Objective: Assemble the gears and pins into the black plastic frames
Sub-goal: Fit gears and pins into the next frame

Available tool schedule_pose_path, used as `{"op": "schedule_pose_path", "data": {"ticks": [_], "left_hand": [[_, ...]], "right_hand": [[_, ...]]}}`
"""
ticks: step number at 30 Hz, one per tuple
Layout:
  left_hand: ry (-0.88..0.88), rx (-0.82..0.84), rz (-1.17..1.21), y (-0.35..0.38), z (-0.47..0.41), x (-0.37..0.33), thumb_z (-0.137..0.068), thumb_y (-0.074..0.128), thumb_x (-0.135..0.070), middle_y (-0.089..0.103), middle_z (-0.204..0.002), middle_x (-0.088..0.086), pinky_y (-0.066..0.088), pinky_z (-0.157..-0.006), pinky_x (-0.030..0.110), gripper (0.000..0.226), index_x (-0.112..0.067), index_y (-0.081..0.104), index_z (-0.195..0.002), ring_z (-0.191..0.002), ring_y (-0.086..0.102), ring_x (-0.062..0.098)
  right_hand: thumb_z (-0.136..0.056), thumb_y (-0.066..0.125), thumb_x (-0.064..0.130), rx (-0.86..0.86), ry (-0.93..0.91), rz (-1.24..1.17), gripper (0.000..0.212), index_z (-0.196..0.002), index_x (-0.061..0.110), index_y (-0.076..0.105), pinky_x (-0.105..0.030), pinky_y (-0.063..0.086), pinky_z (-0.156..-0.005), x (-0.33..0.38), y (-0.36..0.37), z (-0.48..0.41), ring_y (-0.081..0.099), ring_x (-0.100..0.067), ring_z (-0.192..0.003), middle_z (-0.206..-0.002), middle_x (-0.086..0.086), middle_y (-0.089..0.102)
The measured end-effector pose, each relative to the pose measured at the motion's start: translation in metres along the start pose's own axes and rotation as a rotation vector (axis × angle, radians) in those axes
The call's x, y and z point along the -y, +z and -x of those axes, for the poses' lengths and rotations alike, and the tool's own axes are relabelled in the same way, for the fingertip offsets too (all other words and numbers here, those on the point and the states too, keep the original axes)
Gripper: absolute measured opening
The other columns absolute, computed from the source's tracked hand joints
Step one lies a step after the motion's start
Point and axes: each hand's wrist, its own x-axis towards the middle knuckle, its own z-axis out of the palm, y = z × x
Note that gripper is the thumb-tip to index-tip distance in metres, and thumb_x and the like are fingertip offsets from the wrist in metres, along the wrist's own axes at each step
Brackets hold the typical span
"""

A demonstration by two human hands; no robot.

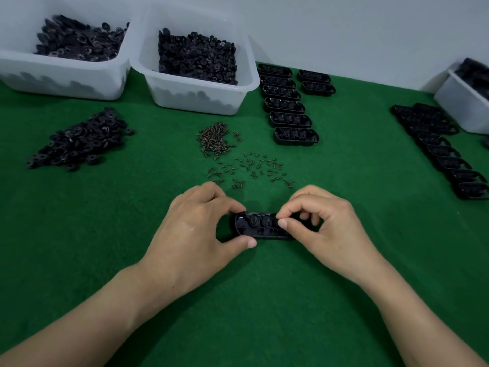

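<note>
A black oval plastic frame (260,225) lies on the green felt between my hands, with two round gears seated in its middle. My left hand (195,229) pinches the frame's left end between thumb and fingers. My right hand (321,229) covers the right end, its thumb and forefinger pinched together over it; what they pinch is too small to see. Small dark pins (254,168) lie scattered just beyond the frame, with a heap of brownish springs (214,139) behind them. A pile of loose black gears (82,140) sits at the left.
Two white bins of black gears (79,41) (197,56) stand at the back left. Rows of black frames (289,107) lie at the back centre and another row (444,152) runs along the right. A white bin (465,102) stands at the far right.
</note>
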Motion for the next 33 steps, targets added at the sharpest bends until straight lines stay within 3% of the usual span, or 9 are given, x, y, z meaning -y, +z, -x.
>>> {"op": "schedule_pose_path", "data": {"ticks": [7,11,14,16,18,20,23,28,33], "left_hand": [[-0.001,0.002,-0.005,0.000,-0.001,-0.001,-0.063,0.057,-0.057,0.049,-0.086,-0.013,0.041,-0.081,0.028,0.051,-0.025,0.065,-0.101,-0.082,0.046,0.006],[-0.003,0.005,-0.010,-0.001,-0.001,-0.002,-0.063,0.056,-0.059,0.048,-0.086,-0.015,0.040,-0.082,0.027,0.052,-0.025,0.065,-0.102,-0.083,0.045,0.005],[-0.004,0.015,-0.018,-0.001,0.000,-0.002,-0.063,0.054,-0.060,0.047,-0.087,-0.015,0.040,-0.082,0.026,0.054,-0.025,0.064,-0.103,-0.083,0.044,0.005],[-0.004,0.015,-0.025,-0.001,0.000,-0.001,-0.063,0.054,-0.061,0.048,-0.087,-0.015,0.038,-0.081,0.025,0.054,-0.025,0.064,-0.103,-0.081,0.043,0.003],[-0.009,0.018,-0.031,-0.001,0.000,-0.002,-0.063,0.055,-0.060,0.048,-0.087,-0.015,0.036,-0.080,0.024,0.053,-0.025,0.064,-0.103,-0.081,0.042,0.002],[-0.013,0.021,-0.031,-0.002,0.000,-0.003,-0.063,0.059,-0.057,0.048,-0.086,-0.015,0.035,-0.079,0.024,0.051,-0.024,0.065,-0.102,-0.080,0.042,0.002],[-0.024,0.025,-0.019,-0.004,0.000,-0.006,-0.064,0.064,-0.051,0.049,-0.086,-0.016,0.035,-0.079,0.022,0.049,-0.022,0.066,-0.104,-0.080,0.044,0.000],[-0.064,0.011,0.037,-0.006,-0.009,-0.015,-0.070,0.070,-0.037,0.050,-0.085,-0.018,0.037,-0.071,0.005,0.052,-0.021,0.059,-0.119,-0.082,0.046,-0.005],[-0.131,0.036,0.337,-0.007,-0.058,-0.035,-0.083,0.063,-0.018,0.059,-0.096,-0.017,0.048,-0.077,0.014,0.047,-0.025,0.049,-0.126,-0.084,0.057,-0.006]], "right_hand": [[-0.075,0.073,0.010,0.014,-0.062,0.140,0.012,-0.075,0.021,0.071,-0.008,0.034,-0.064,0.001,-0.003,0.001,0.052,-0.006,-0.071,-0.080,0.008,0.061],[-0.079,0.067,0.003,0.009,0.010,0.007,0.021,-0.081,0.024,0.071,-0.007,0.040,-0.065,0.002,-0.012,0.001,0.057,-0.001,-0.073,-0.081,0.012,0.066],[-0.082,0.062,0.001,-0.046,0.069,-0.031,0.029,-0.080,0.030,0.065,-0.015,0.049,-0.064,0.000,-0.021,0.002,0.058,-0.002,-0.072,-0.080,0.014,0.065],[-0.079,0.065,0.010,-0.002,0.054,0.015,0.019,-0.077,0.029,0.064,-0.022,0.048,-0.060,0.002,-0.024,0.005,0.055,-0.007,-0.068,-0.079,0.012,0.062],[-0.072,0.068,0.029,0.093,0.034,0.085,0.007,-0.075,0.031,0.062,-0.017,0.042,-0.061,0.005,-0.022,0.009,0.052,-0.008,-0.072,-0.083,0.013,0.058],[-0.068,0.072,0.035,0.129,0.026,0.138,0.012,-0.073,0.030,0.061,-0.012,0.039,-0.063,0.005,-0.016,0.012,0.050,-0.004,-0.076,-0.087,0.016,0.054],[-0.072,0.075,0.025,0.087,-0.007,0.162,0.010,-0.072,0.024,0.065,-0.012,0.036,-0.064,0.004,-0.008,0.013,0.047,-0.002,-0.073,-0.090,0.013,0.052],[-0.076,0.072,0.018,0.011,-0.061,0.160,0.008,-0.074,0.022,0.066,-0.020,0.045,-0.066,-0.003,-0.010,0.009,0.049,-0.003,-0.074,-0.092,0.009,0.053],[-0.074,0.074,0.011,-0.207,-0.092,0.211,0.011,-0.073,0.018,0.065,-0.015,0.046,-0.071,-0.029,-0.039,-0.023,0.053,0.000,-0.074,-0.095,0.005,0.058]]}}
